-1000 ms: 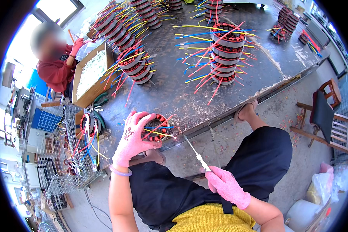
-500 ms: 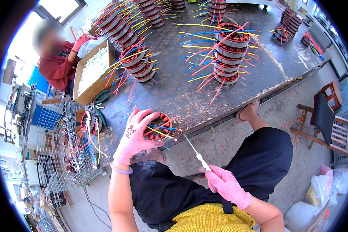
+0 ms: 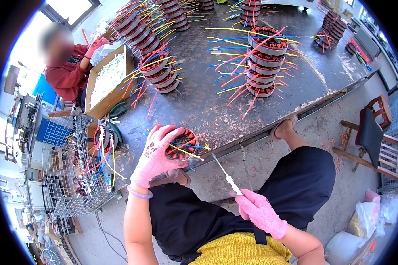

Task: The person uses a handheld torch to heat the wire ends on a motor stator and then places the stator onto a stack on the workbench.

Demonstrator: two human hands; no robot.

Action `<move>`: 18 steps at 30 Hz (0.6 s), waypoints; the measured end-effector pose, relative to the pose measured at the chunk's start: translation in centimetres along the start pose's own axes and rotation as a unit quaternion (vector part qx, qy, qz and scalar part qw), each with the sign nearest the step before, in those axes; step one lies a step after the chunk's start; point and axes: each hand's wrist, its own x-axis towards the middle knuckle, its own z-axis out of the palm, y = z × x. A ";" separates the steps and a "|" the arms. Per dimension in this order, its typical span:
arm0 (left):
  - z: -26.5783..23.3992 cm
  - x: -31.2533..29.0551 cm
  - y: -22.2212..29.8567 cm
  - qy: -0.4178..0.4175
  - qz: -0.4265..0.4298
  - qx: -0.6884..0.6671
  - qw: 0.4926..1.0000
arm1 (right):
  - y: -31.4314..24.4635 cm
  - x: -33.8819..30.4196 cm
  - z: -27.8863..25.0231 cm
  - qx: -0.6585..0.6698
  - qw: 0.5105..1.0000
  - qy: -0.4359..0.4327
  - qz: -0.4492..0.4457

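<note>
At the table's near edge, my pink-gloved left hand (image 3: 154, 154) curls round a small ring-shaped motor stator (image 3: 188, 137) with red windings. Its fingers lie along the far rim and the thumb along the near one, covering part of the ring. Red, blue and yellow leads stick out rightward from it. In my pink-gloved right hand (image 3: 261, 214) is a white-handled tool with a thin metal shaft (image 3: 223, 168), its tip angled up toward the lead ends. A small yellow-orange flame (image 3: 207, 146) shows just beyond that tip, by the blue lead's end. Faint smoke hangs near my left thumb.
Several stator stacks (image 3: 265, 66) with leads sticking out stand on the dark table (image 3: 208, 88). To the left are pliers (image 3: 116, 130), another wired stator (image 3: 105, 139), a wire basket (image 3: 79, 198) and a cardboard box (image 3: 124, 90). A co-worker (image 3: 68, 70) sits beyond the box. A chair (image 3: 369, 137) stands right.
A bright flame now shows at the lead ends by the tool tip. Both hands keep almost the same place and grip; the smoke has shifted.
</note>
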 end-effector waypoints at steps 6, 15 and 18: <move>-0.1 0.0 0.2 -0.003 -0.007 -0.007 1.000 | 0.0 -0.2 0.2 0.040 0.999 0.004 0.005; 0.3 0.0 0.0 -0.005 -0.009 -0.001 1.000 | 0.4 0.2 -0.2 -0.014 1.000 -0.007 -0.001; 0.2 0.0 0.0 -0.005 -0.012 0.001 1.000 | 0.3 0.1 -0.1 0.000 1.000 -0.004 -0.003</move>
